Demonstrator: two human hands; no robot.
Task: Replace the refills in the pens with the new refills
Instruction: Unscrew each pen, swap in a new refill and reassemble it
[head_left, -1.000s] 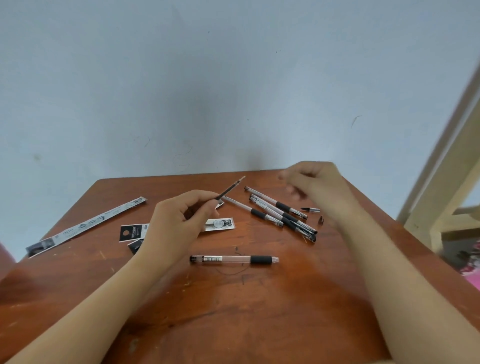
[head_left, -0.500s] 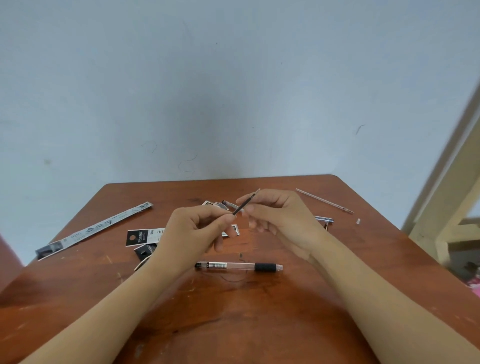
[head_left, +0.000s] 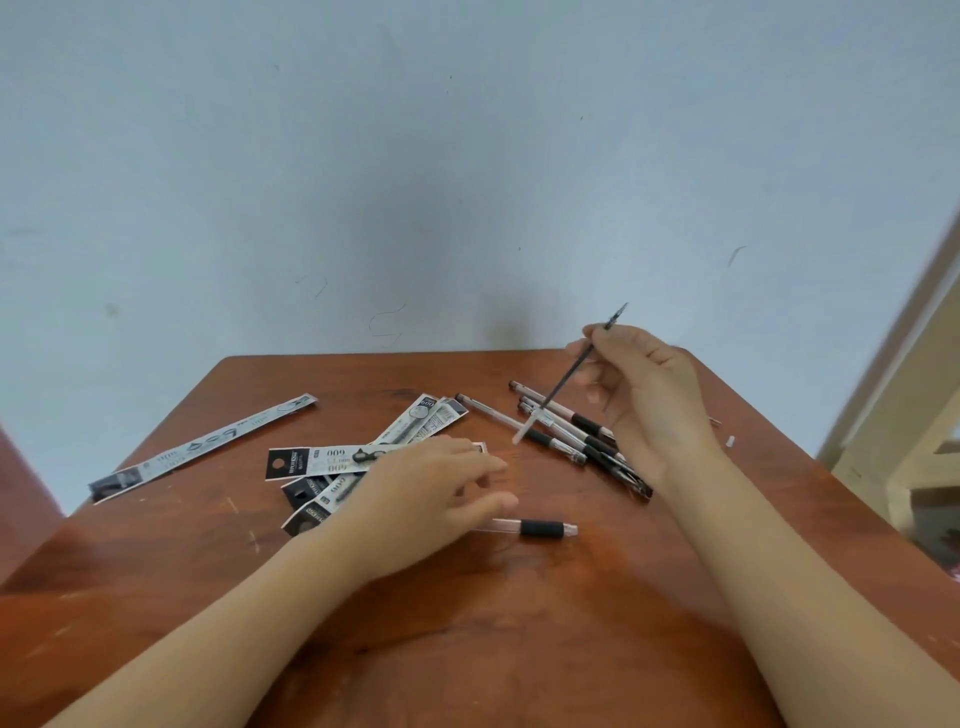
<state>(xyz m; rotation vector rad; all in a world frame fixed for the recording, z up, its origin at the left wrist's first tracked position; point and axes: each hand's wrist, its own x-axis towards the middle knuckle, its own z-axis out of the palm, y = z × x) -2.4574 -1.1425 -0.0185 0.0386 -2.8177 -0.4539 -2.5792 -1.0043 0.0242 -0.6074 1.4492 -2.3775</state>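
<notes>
My right hand (head_left: 647, 395) pinches a thin dark refill (head_left: 563, 384) near its tip, tilted, with its pale lower end over the pile of pens (head_left: 582, 431). My left hand (head_left: 431, 493) hovers low over the table with its fingers spread, just above the left end of a clear pen barrel with a black grip (head_left: 540, 528). That barrel lies alone in the middle; its left part is hidden by my fingers. Several refill packets (head_left: 332, 462) lie left of my left hand.
One long packet strip (head_left: 202, 447) lies apart at the far left of the brown wooden table (head_left: 467, 623). A small white bit (head_left: 730, 441) sits near the right edge. A pale wall stands behind; a cream wooden frame (head_left: 893, 415) is at the right.
The refill passed from my left hand to my right, which lifted it up and to the right. My left hand dropped toward the lone pen barrel.
</notes>
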